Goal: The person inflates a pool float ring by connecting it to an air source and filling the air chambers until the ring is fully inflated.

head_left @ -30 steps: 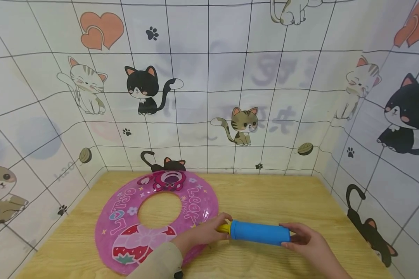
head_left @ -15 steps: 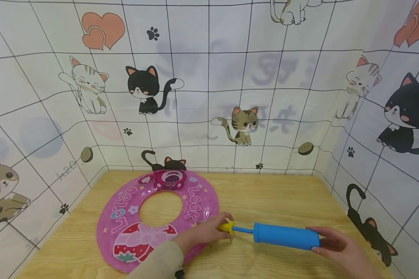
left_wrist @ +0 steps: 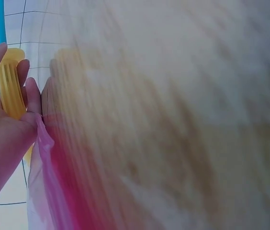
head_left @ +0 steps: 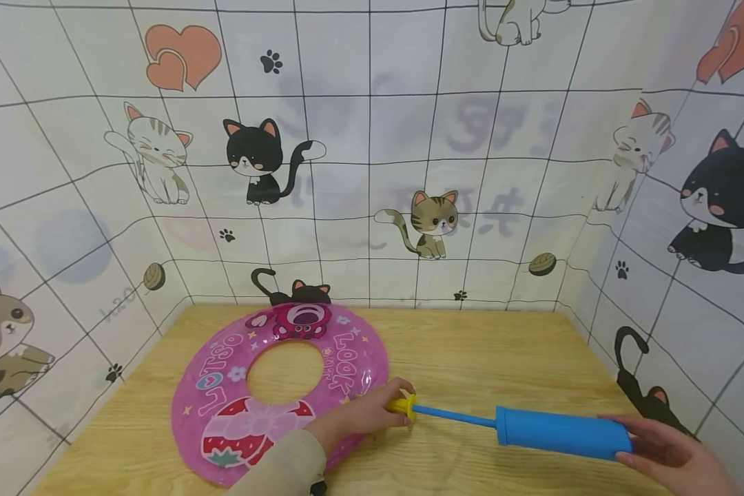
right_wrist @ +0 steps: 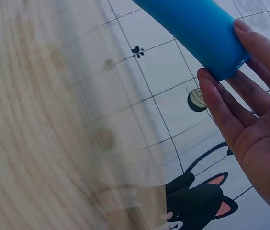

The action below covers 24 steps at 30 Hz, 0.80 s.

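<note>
Over a table (head_left: 471, 344), the left hand (head_left: 368, 411) grips a pump (head_left: 511, 427) by its yellow handle (head_left: 400, 406), partly hidden; the right hand (head_left: 669, 451) pinches the blue barrel (head_left: 561, 433). A sleeve (head_left: 288, 465) obscures part of a pink ring (head_left: 192, 427).

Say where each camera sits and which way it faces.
Head: worn on the head, facing forward and down over the table and pink ring; left hand, right hand and sleeve show.
Left wrist: on that wrist, facing the left hand on the yellow handle; that hand shows.
Right wrist: on that wrist, facing the right hand on the blue barrel; that hand shows.
Head and left wrist share the yellow handle; head and right wrist, the blue barrel.
</note>
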Motion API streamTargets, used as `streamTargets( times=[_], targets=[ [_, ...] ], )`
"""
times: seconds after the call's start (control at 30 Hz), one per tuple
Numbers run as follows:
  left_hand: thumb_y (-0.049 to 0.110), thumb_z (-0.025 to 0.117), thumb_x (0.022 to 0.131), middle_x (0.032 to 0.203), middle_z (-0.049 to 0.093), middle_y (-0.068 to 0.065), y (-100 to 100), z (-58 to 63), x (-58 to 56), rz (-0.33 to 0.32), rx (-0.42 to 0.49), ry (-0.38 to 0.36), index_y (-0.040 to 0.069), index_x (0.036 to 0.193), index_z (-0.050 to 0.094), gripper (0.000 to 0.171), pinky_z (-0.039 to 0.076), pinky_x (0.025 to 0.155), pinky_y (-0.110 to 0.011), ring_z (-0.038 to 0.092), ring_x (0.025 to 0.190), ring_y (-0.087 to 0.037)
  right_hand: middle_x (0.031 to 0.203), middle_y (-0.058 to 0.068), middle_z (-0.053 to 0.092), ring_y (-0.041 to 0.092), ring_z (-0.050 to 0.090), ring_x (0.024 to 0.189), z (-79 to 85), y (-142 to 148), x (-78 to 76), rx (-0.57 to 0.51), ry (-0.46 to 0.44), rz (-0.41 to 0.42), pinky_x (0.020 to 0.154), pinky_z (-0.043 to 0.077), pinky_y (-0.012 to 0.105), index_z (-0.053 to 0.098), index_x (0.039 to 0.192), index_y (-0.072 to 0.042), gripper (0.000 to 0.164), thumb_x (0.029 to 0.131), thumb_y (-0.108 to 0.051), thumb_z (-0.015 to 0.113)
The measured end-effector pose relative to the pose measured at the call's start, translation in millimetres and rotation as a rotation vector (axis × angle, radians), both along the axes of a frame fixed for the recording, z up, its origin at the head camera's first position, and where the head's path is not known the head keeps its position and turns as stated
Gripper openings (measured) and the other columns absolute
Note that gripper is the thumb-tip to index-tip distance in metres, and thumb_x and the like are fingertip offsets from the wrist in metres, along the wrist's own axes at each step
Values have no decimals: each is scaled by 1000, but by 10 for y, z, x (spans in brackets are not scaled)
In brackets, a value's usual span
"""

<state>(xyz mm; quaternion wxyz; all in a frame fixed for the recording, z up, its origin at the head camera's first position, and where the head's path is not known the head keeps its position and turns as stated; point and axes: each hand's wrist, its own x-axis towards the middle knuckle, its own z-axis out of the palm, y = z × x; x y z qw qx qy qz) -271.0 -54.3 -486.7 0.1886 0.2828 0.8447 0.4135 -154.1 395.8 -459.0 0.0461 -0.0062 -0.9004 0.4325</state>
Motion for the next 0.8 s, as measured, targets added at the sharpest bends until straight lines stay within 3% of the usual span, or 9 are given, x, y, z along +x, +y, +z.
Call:
streamTargets(
  times=[0.17,0.23,0.33,0.47,0.8],
  targets=[
    [25,68,92,118,61,0,1,-8,3,3,-15,12,29,124,48,39,43,90,-35,55,102,-11,127,23,59,38,63,104,36,-117,-28,-67,-123,-27,76,57,35,47,136,7,67,84,-23,78],
    [25,68,92,118,60,1,0,-14,0,4,-17,17,29,125,48,39,43,89,-34,55,100,-10,131,27,55,40,61,108,54,-224,-62,-136,-173,-25,80,56,38,46,137,7,69,83,-22,79],
    [25,68,92,116,60,1,-3,-26,-8,6,-14,22,29,125,48,38,43,87,-33,55,97,-10,132,23,56,31,63,107,60,-428,-135,-207,-191,4,82,55,37,48,138,4,68,82,-20,79],
    [24,68,92,115,60,1,-4,-39,-13,6,-6,29,28,124,48,38,43,85,-31,55,95,-9,130,21,57,24,65,101,56,-703,-223,-198,-156,58,79,56,35,53,135,0,64,81,-21,80],
    [24,70,91,114,62,1,9,-58,-19,-3,-5,61,27,125,48,40,44,85,-29,55,95,-9,123,19,59,27,65,95,-41,-1202,-355,-248,-115,118,74,56,36,62,126,-3,56,76,-16,83]
  ],
)
